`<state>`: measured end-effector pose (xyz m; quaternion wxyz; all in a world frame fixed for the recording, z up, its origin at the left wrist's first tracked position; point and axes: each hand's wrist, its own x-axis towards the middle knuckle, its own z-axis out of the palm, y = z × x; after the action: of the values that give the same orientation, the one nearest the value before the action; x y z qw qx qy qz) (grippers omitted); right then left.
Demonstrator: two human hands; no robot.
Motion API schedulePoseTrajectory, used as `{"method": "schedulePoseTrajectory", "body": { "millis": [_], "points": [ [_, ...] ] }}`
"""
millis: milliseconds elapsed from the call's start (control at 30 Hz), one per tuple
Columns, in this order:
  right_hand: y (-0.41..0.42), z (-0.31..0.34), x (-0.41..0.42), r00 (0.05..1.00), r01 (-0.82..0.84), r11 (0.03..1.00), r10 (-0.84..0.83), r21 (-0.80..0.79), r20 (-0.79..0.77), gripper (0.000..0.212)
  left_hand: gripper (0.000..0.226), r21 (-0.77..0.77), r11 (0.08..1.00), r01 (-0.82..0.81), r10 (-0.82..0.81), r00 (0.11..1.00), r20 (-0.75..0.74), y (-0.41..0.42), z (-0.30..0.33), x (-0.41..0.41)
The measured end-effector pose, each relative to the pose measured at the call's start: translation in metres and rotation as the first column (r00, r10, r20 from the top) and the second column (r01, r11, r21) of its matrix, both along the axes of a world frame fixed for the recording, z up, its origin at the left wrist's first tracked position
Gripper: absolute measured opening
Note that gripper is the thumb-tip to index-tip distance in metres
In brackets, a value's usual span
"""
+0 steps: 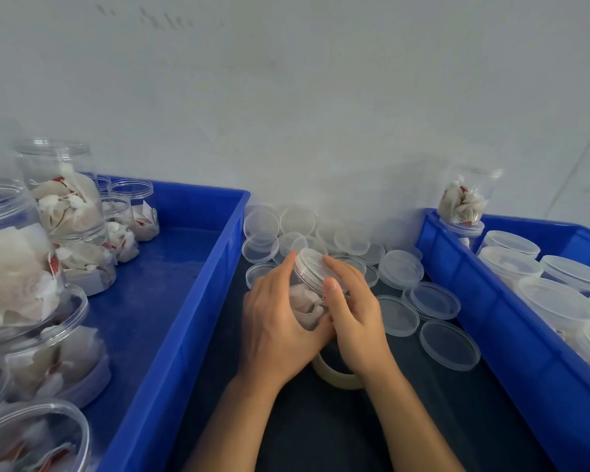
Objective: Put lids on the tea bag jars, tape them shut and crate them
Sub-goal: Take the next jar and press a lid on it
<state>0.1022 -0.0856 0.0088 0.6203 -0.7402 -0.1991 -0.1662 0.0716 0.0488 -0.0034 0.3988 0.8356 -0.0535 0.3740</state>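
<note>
On dark worktop (321, 437), against pale wall (286, 80), betw. two blue crates: left crate (171, 301) w/ open tea bag jars (62, 199), right crate (491, 328) w/ lidded jars (559, 301); one jar upside down (464, 202) on right crate's back left corner. Loose clear lids (450, 345) heaped at worktop's back edge & right side. Tape roll (334, 376) at centre, partly under the wrists. Held jar (309, 287), tilted, lid (312, 264) on, above worktop centre. Left hand (273, 321): fingers curled round jar body. Right hand (355, 311): fingers over lid rim, thumb (332, 291) pressed on jar side.
</note>
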Motion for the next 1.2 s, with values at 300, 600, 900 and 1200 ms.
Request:
{"method": "schedulePoseTrajectory", "body": {
  "millis": [300, 600, 900, 1200],
  "points": [
    [0.0, -0.002, -0.002, 0.997, -0.052, 0.997, 0.055, 0.055, -0.047, 0.044, 0.103, -0.046, 0.996, 0.076, -0.079, 0.995, -0.058, 0.006, 0.002, -0.004],
    [0.009, 0.005, -0.009, 0.97, 0.239, 0.961, -0.233, -0.138, 0.064, 0.049, 0.092, 0.029, 0.997, -0.071, 0.071, 0.997, -0.008, -0.005, 0.002, 0.0],
    [0.01, 0.01, -0.013, 0.946, 0.319, 0.941, -0.308, -0.117, 0.099, 0.042, 0.091, -0.006, 0.999, -0.043, 0.043, 0.999, 0.004, -0.004, -0.001, 0.0],
    [0.008, 0.006, -0.011, 0.974, 0.223, 0.965, -0.215, -0.137, 0.072, 0.059, 0.086, 0.015, 0.999, -0.038, 0.038, 0.999, 0.028, -0.001, -0.005, 0.002]
  ]
}}
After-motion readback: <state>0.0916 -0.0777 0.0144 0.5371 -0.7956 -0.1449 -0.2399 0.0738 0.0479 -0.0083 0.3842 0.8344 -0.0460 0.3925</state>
